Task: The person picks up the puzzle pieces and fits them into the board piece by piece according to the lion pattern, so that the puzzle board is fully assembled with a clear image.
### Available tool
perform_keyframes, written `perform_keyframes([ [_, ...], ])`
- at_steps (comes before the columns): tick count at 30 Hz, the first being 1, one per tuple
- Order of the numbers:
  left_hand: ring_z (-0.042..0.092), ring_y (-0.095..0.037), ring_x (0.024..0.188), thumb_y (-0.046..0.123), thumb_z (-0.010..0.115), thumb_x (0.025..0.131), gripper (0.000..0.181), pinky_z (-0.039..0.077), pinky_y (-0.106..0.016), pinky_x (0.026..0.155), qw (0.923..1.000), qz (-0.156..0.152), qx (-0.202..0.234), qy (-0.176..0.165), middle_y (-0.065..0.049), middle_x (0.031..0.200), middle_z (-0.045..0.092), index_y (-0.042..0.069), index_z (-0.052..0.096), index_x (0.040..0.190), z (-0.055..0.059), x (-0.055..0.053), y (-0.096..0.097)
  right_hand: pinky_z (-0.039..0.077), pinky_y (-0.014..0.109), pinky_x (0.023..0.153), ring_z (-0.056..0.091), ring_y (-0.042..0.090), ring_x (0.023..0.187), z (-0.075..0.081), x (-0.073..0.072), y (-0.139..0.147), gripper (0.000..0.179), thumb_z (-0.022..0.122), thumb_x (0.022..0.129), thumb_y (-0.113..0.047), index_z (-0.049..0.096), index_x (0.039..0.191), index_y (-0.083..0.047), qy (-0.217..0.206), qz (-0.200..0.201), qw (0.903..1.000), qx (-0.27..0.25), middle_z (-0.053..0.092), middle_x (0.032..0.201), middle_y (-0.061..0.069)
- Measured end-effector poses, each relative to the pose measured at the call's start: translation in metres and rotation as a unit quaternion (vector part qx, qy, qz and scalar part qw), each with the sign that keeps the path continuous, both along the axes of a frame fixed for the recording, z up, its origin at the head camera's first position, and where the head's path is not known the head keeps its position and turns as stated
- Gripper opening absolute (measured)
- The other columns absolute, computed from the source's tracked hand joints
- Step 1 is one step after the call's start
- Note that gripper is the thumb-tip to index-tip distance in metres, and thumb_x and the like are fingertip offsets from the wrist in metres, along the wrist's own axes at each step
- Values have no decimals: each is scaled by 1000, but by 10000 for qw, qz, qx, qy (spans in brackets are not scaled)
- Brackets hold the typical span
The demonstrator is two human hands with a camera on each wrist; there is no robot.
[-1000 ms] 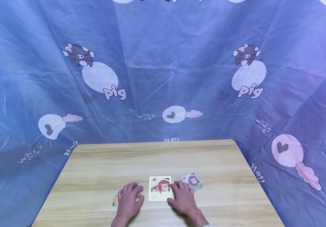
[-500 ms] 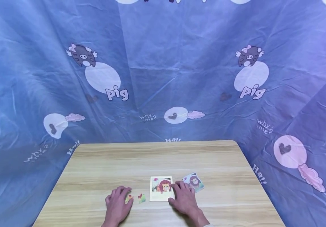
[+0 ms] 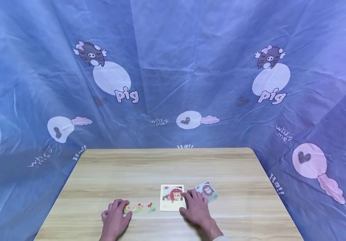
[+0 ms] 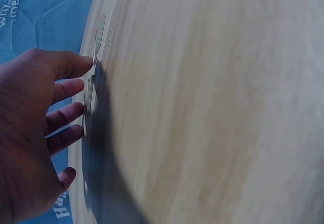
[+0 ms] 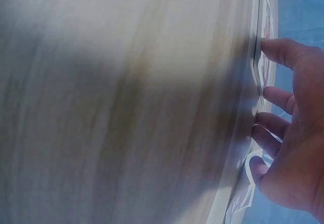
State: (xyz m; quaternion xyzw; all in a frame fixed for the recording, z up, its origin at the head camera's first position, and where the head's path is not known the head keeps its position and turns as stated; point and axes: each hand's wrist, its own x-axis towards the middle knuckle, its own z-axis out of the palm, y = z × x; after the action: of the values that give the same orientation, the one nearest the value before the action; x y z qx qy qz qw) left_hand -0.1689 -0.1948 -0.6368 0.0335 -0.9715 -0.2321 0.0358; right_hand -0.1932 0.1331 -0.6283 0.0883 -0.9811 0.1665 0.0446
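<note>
left hand (image 3: 114, 215), fingers apart, now sits nearer the left edge of the table (image 3: 236, 167), exposing two puzzle pieces (image 3: 151, 207), apparently unplaced, left of the lion puzzle board (image 3: 172, 206), right hand (image 3: 197, 207), fingers spread, at its right edge.

We have drawn our left hand (image 3: 114, 217) leftward across the worktop (image 3: 167, 167). A second ago its thumb and fingers were about the flat green piece with red print (image 3: 152, 208), which now lies in full view. The flat yellow-and-green piece in the middle (image 3: 138, 208), hidden by us then, now shows too. Our thumb and fingers have come to the flat yellow-and-green piece at the left (image 3: 126, 210), partly covering it. Our head view has shifted slightly.
</note>
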Motion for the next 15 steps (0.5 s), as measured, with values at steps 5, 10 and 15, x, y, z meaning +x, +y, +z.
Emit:
perform_keyframes([
  [5,48,-30,116,34,72,80,38,31,-57,89,9999,-35,-102,102,-7,125,57,18,66,114,-2,-1,-3,36,45,82,52,27,115,0,-1,1,59,72,73,-47,61,124,-20,32,-8,10000,-35,56,126,6],
  [10,48,-30,116,33,73,79,43,31,-57,88,9997,2,-126,189,-7,124,57,15,65,117,-4,0,-8,36,44,81,52,27,115,-1,1,0,59,73,72,-47,62,122,-21,110,-42,9999,-90,57,125,6],
  [15,47,-30,116,35,72,80,45,30,-57,89,9997,25,-143,184,-8,125,56,14,64,119,-7,1,-12,36,45,81,52,27,115,-2,0,-1,58,73,72,-46,61,123,-21,94,-34,9999,-82,57,127,6],
])
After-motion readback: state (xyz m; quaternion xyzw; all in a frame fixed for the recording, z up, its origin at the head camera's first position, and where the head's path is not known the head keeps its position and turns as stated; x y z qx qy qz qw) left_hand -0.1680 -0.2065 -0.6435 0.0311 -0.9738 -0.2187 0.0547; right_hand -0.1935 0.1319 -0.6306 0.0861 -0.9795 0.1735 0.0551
